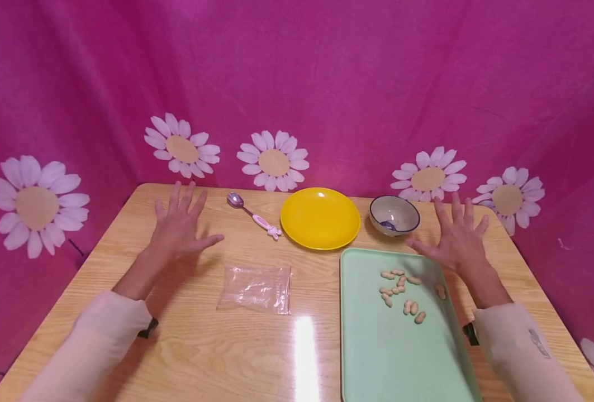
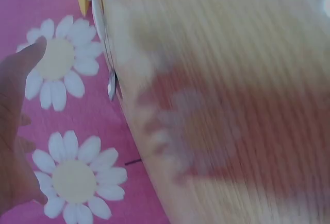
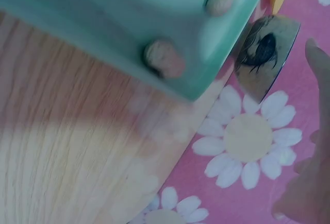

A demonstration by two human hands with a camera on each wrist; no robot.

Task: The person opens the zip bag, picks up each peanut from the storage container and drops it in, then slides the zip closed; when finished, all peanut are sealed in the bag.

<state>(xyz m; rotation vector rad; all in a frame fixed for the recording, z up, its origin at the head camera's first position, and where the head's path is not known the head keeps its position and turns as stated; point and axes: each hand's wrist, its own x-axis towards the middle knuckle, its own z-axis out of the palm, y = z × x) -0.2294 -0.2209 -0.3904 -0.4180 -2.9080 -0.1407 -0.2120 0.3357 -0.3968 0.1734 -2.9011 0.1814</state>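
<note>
My left hand [image 1: 178, 226] hovers over the table's left side with fingers spread, holding nothing. Nearest to it lies a spoon [image 1: 253, 215] with a pink rabbit handle. A clear zip bag [image 1: 256, 288] lies flat in front of that hand, to its right. My right hand [image 1: 456, 241] is spread too, above the far right corner of a green tray [image 1: 402, 363]. Several peanuts [image 1: 398, 290] lie scattered on the tray; one peanut [image 3: 164, 58] near the corner shows in the right wrist view. Just left of the right hand stands a bowl [image 1: 394, 215] with a blue rim.
A yellow plate [image 1: 320, 218] sits at the back middle, between spoon and bowl. The wooden table [image 1: 201, 357] ends at a magenta cloth [image 1: 327, 84] printed with daisies, which rises behind and at both sides.
</note>
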